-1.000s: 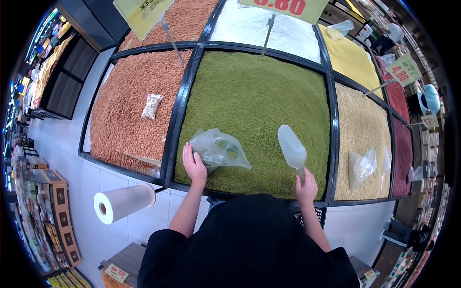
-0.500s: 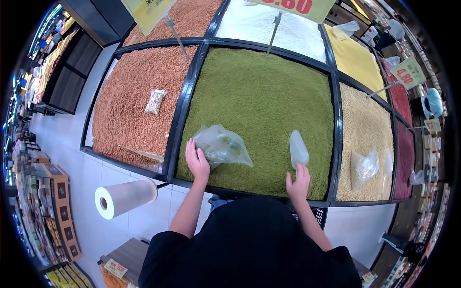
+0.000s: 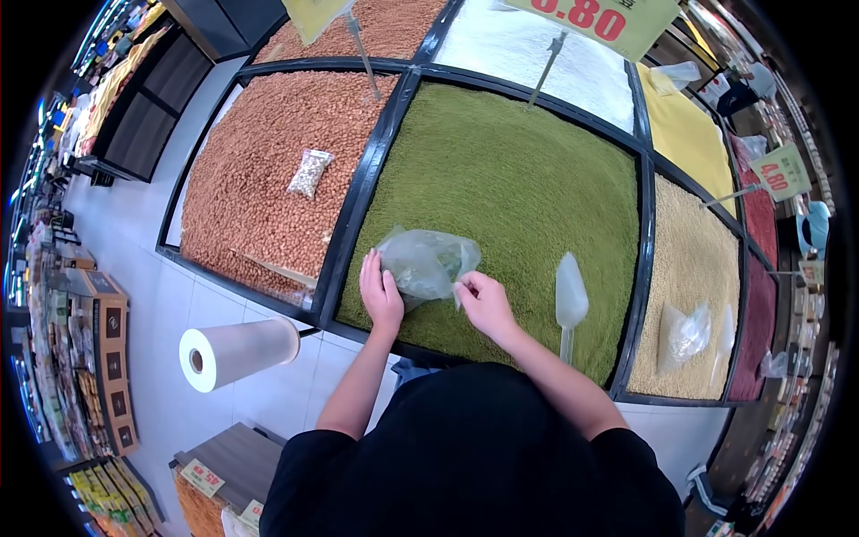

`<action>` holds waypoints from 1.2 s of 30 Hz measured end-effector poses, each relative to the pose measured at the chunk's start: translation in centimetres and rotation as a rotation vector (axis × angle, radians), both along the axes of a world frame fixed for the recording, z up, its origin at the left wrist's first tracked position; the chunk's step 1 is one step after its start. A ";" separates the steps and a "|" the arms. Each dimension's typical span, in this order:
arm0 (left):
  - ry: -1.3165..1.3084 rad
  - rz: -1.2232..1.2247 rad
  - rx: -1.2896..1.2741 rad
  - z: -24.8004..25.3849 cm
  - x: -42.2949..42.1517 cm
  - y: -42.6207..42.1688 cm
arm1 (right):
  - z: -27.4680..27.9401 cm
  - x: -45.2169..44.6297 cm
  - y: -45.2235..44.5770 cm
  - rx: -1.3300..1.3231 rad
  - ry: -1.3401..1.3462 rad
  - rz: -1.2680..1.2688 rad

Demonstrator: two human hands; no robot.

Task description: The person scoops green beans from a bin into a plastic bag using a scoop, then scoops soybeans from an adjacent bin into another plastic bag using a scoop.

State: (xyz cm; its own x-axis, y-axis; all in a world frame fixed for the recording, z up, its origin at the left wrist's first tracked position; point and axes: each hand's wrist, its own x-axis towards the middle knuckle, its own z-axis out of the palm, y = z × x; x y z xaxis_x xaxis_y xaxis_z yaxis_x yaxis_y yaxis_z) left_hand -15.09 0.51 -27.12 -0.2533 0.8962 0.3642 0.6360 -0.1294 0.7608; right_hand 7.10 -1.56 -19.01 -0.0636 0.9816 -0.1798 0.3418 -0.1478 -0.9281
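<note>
A clear plastic bag [image 3: 428, 261] rests on the heap of small green beans [image 3: 510, 179], with some contents showing dimly through its film. My left hand [image 3: 383, 297] is at the bag's left side, fingers fairly straight and the film between them and the thumb. On the right, my right hand [image 3: 488, 304] pinches the bag's edge between thumb and fingertips. A translucent scoop [image 3: 571, 294] lies on the beans to the right of that hand, handle toward me, touched by neither hand.
Black dividers [image 3: 365, 192] frame the bins. Left is a bin of reddish-brown nuts [image 3: 268, 170] with a small packet [image 3: 310, 173]. Pale grain [image 3: 689, 268] with another bag [image 3: 684, 336] lies right. A bag roll [image 3: 240, 352] juts out at front left. Price signs [image 3: 601, 20] stand above.
My right hand has left the scoop and moved left to the bag, gripping its edge. The scoop now lies free. The bag's right side is drawn up, and the view has shifted slightly.
</note>
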 end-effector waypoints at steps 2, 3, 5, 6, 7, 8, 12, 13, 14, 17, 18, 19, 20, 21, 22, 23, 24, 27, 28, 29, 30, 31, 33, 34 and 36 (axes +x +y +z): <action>-0.025 0.005 -0.006 0.1 -0.1 0.0 | 2.1 -0.9 1.2 -0.055 0.122 0.026; -0.047 0.000 -0.014 0.1 -0.1 0.0 | 3.1 -1.5 1.7 -0.112 0.247 0.043; -0.119 0.000 -0.009 0.2 -0.3 -0.2 | 5.1 -2.9 2.5 -0.099 0.273 0.124; -0.191 -0.006 -0.007 0.2 -0.3 -0.2 | 6.1 -3.5 2.8 -0.086 0.299 0.200; -0.194 -0.004 -0.008 0.2 -0.3 -0.2 | 7.5 -4.2 2.9 -0.101 0.340 0.237; -0.236 -0.006 -0.012 0.2 -0.4 -0.2 | 8.3 -4.6 3.2 -0.049 0.355 0.291; -0.297 -0.006 -0.010 -0.4 -0.5 -0.2 | 6.9 -4.7 3.4 -0.097 0.416 0.262; -0.297 -0.002 -0.011 -0.2 -0.5 -0.2 | 6.3 -4.5 3.2 -0.151 0.441 0.214; -0.343 0.002 -0.015 -0.1 -0.5 -0.2 | 5.9 -4.2 2.8 -0.153 0.441 0.218; -0.391 0.021 -0.044 1.2 -0.6 -0.7 | 5.9 -3.1 0.9 -0.139 0.365 0.122; -0.390 0.035 -0.068 1.8 -0.7 -0.9 | 5.9 -2.7 0.3 -0.137 0.363 0.120; -0.391 0.033 -0.067 2.7 -0.5 -1.0 | 5.8 -2.3 -0.3 -0.119 0.313 0.148; -0.382 0.055 -0.051 3.7 -0.3 -1.2 | 5.7 -2.1 -0.8 -0.101 0.264 0.174; -0.372 0.075 -0.036 4.7 -0.2 -1.5 | 5.6 -2.0 -1.4 -0.094 0.260 0.165; -0.371 0.069 -0.037 5.6 -0.1 -1.9 | 5.6 -2.0 -1.7 -0.092 0.261 0.159; -0.514 0.045 -0.072 6.4 -0.1 -2.4 | 5.7 -1.9 -1.9 -0.064 0.234 0.165; -0.657 0.021 -0.108 7.3 0.0 -2.7 | 5.8 -1.9 -2.2 -0.036 0.205 0.171; -0.521 -0.129 -0.251 12.7 0.6 -2.5 | 6.0 -2.1 -2.5 0.005 0.158 0.148; -0.305 -0.251 -0.427 14.8 0.7 -2.4 | 6.0 -2.1 -2.6 0.007 0.160 0.147; -0.109 -0.255 -0.483 16.1 1.3 -2.2 | 6.0 -2.2 -2.6 0.012 0.145 0.148; -0.107 -0.255 -0.480 16.1 1.2 -2.3 | 6.0 -2.3 -2.7 0.018 0.129 0.148; -0.057 -0.276 -0.507 15.9 1.2 -2.4 | 6.1 -2.3 -2.9 0.023 0.130 0.148; -0.100 -0.279 -0.479 15.2 1.3 -2.7 | 6.2 -2.3 -3.4 0.001 0.123 0.121; -0.102 -0.286 -0.473 14.9 1.3 -2.8 | 6.2 -2.3 -3.6 0.007 0.120 0.116; -0.334 -0.215 -0.299 14.5 1.0 -3.3 | 6.1 -2.3 -4.2 0.020 0.118 0.108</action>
State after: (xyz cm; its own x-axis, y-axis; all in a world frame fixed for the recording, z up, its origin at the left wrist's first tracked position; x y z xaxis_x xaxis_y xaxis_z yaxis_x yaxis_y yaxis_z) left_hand -14.14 -2.79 -12.60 -0.1104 0.9938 0.0135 0.3336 0.0242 0.9424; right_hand 4.83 -5.81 -12.94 -0.1886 0.9712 -0.1454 0.2433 -0.0973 -0.9651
